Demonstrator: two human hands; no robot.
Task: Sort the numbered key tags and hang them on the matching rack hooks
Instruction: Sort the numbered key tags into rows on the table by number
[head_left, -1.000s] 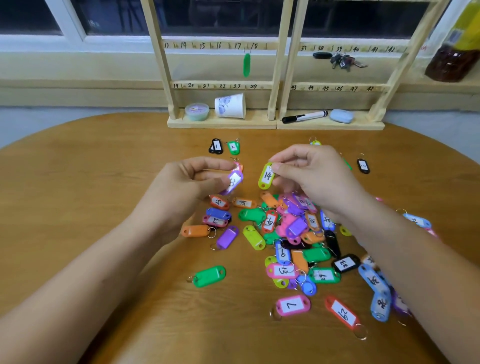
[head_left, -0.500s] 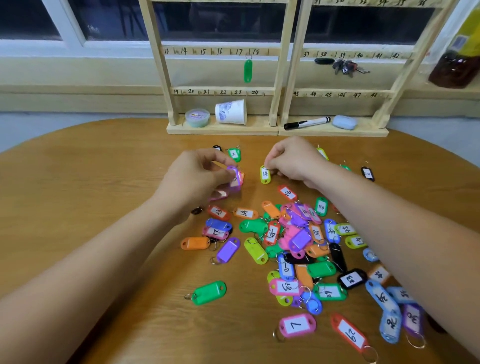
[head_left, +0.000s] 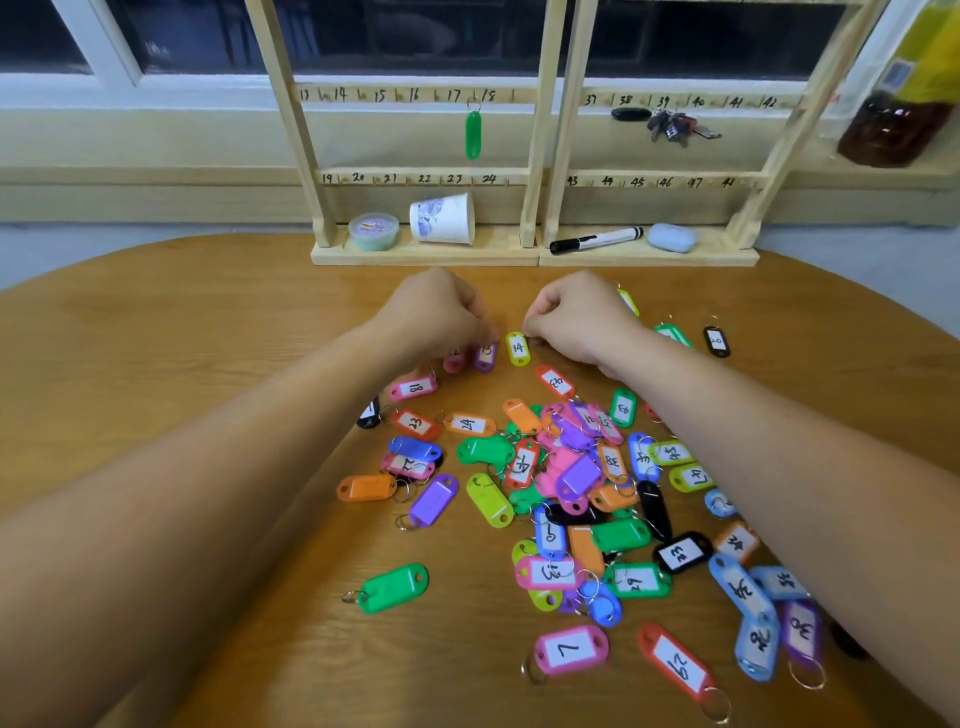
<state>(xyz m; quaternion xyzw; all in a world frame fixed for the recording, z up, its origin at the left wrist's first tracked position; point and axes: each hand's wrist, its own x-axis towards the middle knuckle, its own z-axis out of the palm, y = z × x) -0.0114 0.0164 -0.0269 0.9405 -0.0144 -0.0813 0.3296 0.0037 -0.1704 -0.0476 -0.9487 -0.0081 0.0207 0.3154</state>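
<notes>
Both curled, left grip (head_left: 441, 318) holding purple tag (head_left: 485, 356)

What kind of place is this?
Likely a home or office room beside a white-framed window, set up for key sorting: a round wooden table, a pale wooden rack with numbered hooks, and a heap of coloured plastic key tags.

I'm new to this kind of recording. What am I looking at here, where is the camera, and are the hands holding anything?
No machine here: a person's two bare hands, filmed by one wide-angle camera worn on the head, looking down. On the wooden table lies a pile of coloured numbered key tags; behind stands a wooden rack with numbered hooks, one green tag already hanging. The left hand curls over purple tag 13, the right hand beside yellow tag 14. Whether either pinches its tag is hidden.
</notes>
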